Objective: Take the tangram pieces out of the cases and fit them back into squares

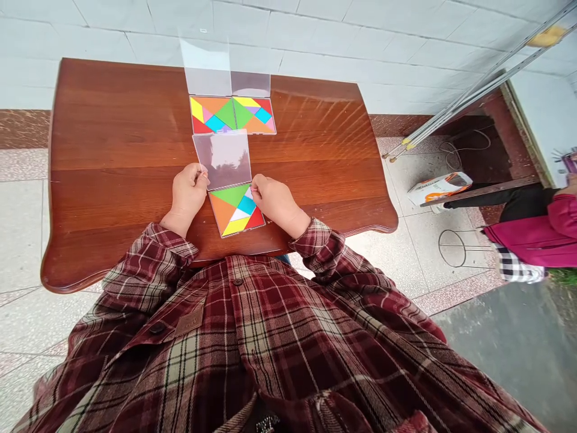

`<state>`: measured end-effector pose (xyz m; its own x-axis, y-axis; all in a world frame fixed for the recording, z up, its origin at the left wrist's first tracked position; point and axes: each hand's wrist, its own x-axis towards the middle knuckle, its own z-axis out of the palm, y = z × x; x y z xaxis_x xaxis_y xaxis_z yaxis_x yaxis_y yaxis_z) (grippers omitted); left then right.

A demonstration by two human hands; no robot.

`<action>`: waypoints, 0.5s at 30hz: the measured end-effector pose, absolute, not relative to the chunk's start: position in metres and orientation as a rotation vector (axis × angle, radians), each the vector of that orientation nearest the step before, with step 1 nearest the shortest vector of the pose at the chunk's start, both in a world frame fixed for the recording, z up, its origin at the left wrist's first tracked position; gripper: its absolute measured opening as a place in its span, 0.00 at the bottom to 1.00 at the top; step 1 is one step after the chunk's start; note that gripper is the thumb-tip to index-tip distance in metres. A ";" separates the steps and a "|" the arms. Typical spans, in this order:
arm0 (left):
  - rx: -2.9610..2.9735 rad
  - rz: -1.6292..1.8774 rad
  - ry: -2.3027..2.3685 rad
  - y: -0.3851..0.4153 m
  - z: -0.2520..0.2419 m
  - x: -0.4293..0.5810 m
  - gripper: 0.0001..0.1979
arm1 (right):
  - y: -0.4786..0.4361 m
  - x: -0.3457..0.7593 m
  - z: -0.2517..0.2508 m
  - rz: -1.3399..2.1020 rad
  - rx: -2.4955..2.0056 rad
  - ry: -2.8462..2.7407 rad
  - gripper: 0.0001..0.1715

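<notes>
The left hand [189,192] and right hand [274,201] both work at the nearest of three square tangram cases [237,209], which lies on a reddish-brown wooden worktop [112,138]. Its clear lid [223,159] stands open, and the left fingers [201,175] pinch that lid's left edge, their tips partly hidden. The right fingers [256,189] curl closed against the case near the hinge, covering part of it; whether they grip, I cannot tell. Beyond lie two further tangram cases [211,114] [255,114], side by side and touching, with two more clear lids [205,66] open past them. Glare makes those lids hard to make out. A person in a magenta jacket [536,237] is cut off at the right edge
</notes>
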<state>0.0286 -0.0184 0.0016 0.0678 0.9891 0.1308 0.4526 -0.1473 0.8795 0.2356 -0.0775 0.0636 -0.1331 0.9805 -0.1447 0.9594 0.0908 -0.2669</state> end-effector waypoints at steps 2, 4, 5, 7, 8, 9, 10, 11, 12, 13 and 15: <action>1.681 1.030 1.448 -0.019 0.002 0.029 0.03 | -0.078 0.232 0.064 0.446 -2.046 -2.297 0.12; 1.675 1.034 1.456 -0.019 0.003 0.029 0.02 | -0.078 0.229 0.064 0.425 -2.067 -2.317 0.14; 1.669 1.034 1.462 -0.019 0.003 0.029 0.02 | -0.078 0.227 0.065 0.413 -2.070 -2.330 0.14; 1.654 1.030 1.471 -0.019 0.005 0.030 0.02 | -0.077 0.225 0.067 0.405 -2.062 -2.363 0.14; 1.647 1.028 1.474 -0.020 0.006 0.030 0.02 | -0.077 0.224 0.068 0.410 -2.053 -2.381 0.14; 1.641 1.026 1.477 -0.020 0.006 0.031 0.02 | -0.077 0.223 0.069 0.420 -2.043 -2.399 0.14; 1.637 1.026 1.479 -0.020 0.007 0.031 0.02 | -0.077 0.223 0.069 0.433 -2.033 -2.416 0.13; 1.635 1.026 1.480 -0.020 0.007 0.031 0.02 | -0.076 0.223 0.070 0.448 -2.020 -2.431 0.13; 1.634 1.027 1.482 -0.020 0.007 0.031 0.02 | -0.077 0.224 0.070 0.468 -2.005 -2.442 0.12; 1.632 1.025 1.481 -0.020 0.007 0.031 0.03 | -0.077 0.225 0.070 0.489 -1.992 -2.447 0.12; 1.627 1.017 1.477 -0.019 0.007 0.031 0.03 | -0.077 0.229 0.069 0.538 -1.965 -2.444 0.12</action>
<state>0.0308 -0.0187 0.0067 0.0393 0.9950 0.0922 0.4408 -0.1001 0.8920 0.2288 -0.0774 0.0687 -0.2370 0.9414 -0.2398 0.9551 0.1806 -0.2350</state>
